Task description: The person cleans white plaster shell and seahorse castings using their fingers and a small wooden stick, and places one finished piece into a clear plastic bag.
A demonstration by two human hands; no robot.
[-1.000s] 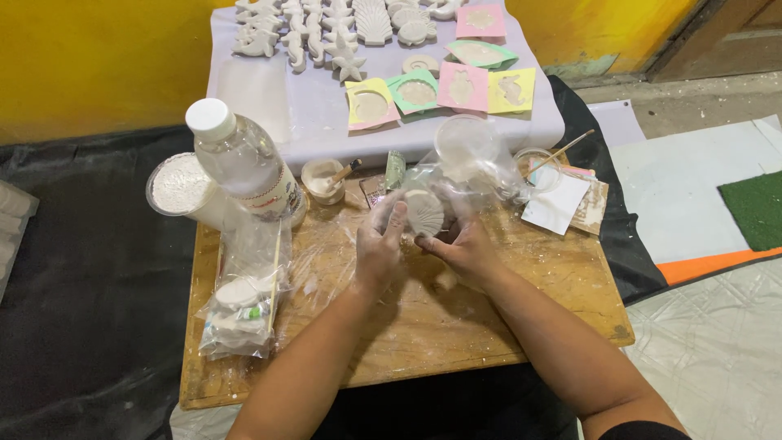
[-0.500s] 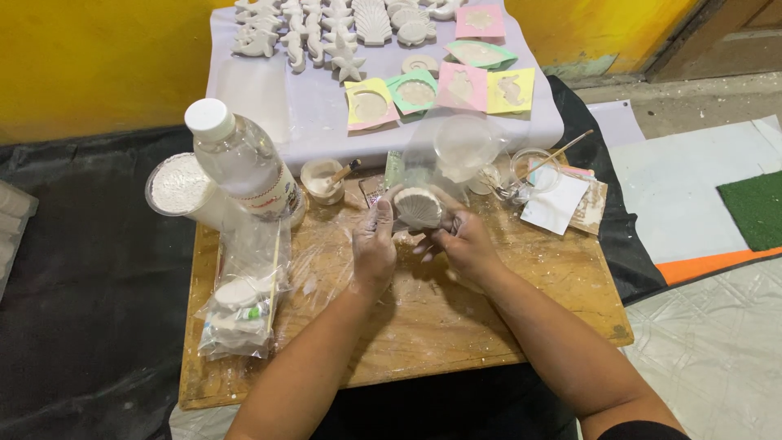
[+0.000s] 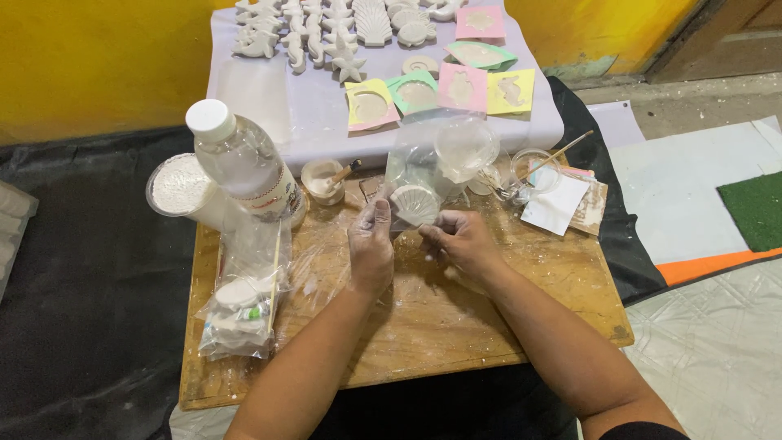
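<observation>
Above the scuffed wooden tabletop (image 3: 505, 326), the left hand (image 3: 371, 248) has its grip pinched on a white scallop-shaped plaster cast (image 3: 415, 204), raised for inspection, while the right hand (image 3: 460, 243) curls loosely beside it, empty.
</observation>
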